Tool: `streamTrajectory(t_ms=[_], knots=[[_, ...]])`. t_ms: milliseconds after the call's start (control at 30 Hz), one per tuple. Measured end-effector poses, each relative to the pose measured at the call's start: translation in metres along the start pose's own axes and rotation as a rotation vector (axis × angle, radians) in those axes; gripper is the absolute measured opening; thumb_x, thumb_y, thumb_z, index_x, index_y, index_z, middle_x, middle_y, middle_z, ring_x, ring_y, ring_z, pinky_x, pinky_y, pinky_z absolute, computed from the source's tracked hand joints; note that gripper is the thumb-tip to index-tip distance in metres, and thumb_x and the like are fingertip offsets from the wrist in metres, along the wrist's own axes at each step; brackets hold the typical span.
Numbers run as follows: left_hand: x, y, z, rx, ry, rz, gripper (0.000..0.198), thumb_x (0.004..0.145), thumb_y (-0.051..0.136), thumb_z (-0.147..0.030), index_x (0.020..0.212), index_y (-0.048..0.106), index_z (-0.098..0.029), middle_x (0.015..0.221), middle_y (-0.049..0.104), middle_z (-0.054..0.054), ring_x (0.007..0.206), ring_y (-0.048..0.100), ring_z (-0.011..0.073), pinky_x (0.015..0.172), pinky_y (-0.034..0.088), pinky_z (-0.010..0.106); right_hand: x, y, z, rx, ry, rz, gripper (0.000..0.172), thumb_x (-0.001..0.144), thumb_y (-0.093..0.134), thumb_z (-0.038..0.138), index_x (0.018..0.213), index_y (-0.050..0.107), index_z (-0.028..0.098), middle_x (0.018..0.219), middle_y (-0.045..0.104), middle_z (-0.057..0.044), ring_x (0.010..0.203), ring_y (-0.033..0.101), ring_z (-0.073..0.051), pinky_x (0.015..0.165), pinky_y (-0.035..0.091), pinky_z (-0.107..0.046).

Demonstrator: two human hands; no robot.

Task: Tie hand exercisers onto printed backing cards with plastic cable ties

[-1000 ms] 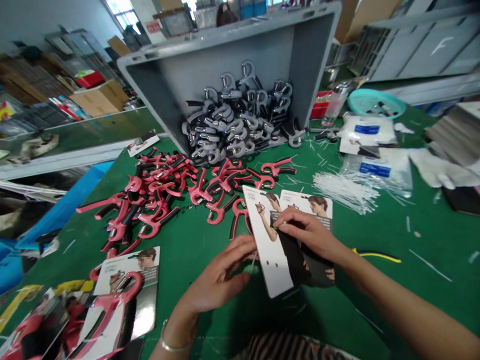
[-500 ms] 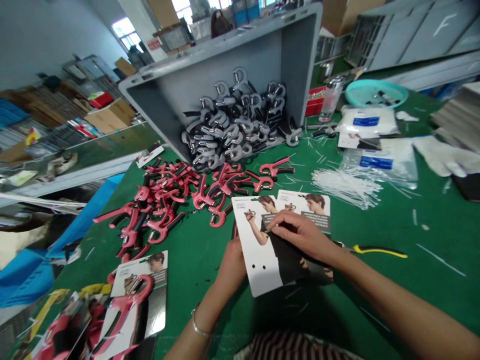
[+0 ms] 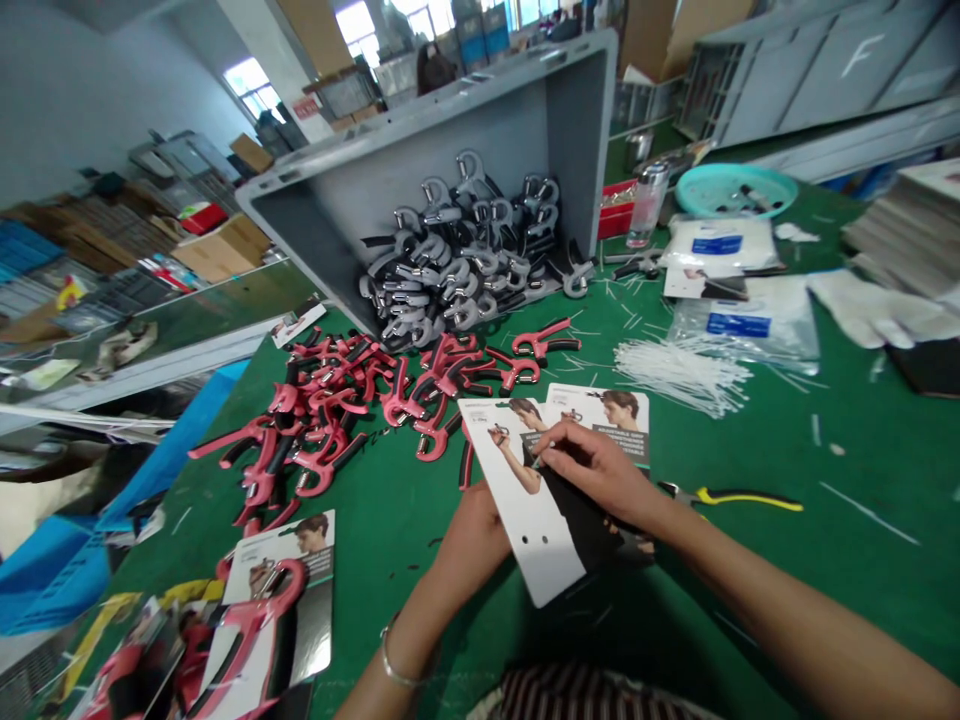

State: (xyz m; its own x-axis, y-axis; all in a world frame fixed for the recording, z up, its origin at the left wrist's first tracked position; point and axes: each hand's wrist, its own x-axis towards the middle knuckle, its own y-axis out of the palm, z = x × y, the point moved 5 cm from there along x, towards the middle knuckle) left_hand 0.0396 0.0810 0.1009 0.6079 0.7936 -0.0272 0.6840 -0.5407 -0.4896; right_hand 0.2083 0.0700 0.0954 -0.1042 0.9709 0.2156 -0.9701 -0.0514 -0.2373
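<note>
My left hand is closed at the lower left edge of a printed backing card, its fingers hidden behind it. The card is tilted, with two punched holes near its lower edge. In front of it, my right hand pinches the small white end of a cable tie against the card's face. Under that hand lies a second printed card. A red and black hand grip shows partly beside the held card's left edge.
Loose red hand grips lie at left, before a tipped grey crate of grey grips. White cable ties and yellow-handled pliers are at right. Carded grips sit at lower left.
The held card has tilted a little more, its lower end swinging right, and my left hand has moved slightly right with it. My right hand keeps its pinch. The view has shifted slightly.
</note>
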Motion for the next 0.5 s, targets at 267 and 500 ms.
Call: streamTrajectory(t_ms=[267, 500], knots=[[-0.001, -0.007, 0.0, 0.018, 0.11, -0.174, 0.012, 0.075, 0.063, -0.011, 0.072, 0.072, -0.018, 0.088, 0.073, 0.006, 0.082, 0.066, 0.0228, 0.076, 0.049, 0.031, -0.003, -0.001, 0.006, -0.078, -0.093, -0.018, 0.012, 0.096, 0.052, 0.022, 0.1, 0.063, 0.022, 0.093, 0.065, -0.003, 0.087, 0.06, -0.018, 0.081, 0.044, -0.03], [-0.001, -0.019, 0.014, -0.137, -0.182, -0.494, 0.028, 0.074, 0.072, -0.024, 0.102, 0.071, -0.019, 0.087, 0.073, 0.006, 0.08, 0.066, 0.0247, 0.073, 0.049, 0.032, -0.008, 0.013, 0.016, -0.242, -0.287, 0.116, 0.02, 0.099, 0.048, 0.022, 0.113, 0.061, 0.023, 0.108, 0.062, -0.009, 0.105, 0.055, -0.022, 0.094, 0.045, -0.039]])
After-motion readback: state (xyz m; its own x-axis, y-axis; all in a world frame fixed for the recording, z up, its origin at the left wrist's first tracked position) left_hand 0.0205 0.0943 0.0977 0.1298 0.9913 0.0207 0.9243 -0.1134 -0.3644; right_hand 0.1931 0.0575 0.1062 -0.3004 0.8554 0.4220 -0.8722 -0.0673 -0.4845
